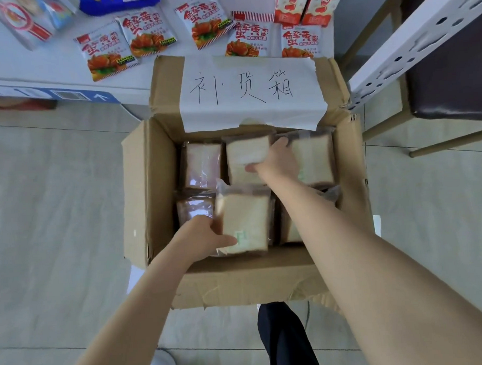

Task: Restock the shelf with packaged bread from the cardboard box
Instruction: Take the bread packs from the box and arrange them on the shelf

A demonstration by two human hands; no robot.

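Note:
An open cardboard box [150, 191] stands on the floor below me, holding several clear-wrapped bread packs. My left hand [202, 234] grips one bread pack [245, 217] at its left edge, in the near middle of the box. My right hand [274, 158] holds a second bread pack [245, 155] at the far middle, thumb on its near edge. Other packs lie at the far left [202, 164], far right [314, 158] and near left [191, 208]. The white shelf [55, 66] lies just beyond the box.
Several red-and-white snack packets [107, 50] lie spread on the shelf surface. A paper label with handwriting [251, 89] covers the box's far flap. A white perforated shelf post [410, 42] and a dark-seated wooden chair [449, 74] stand at the right. Grey tiled floor surrounds the box.

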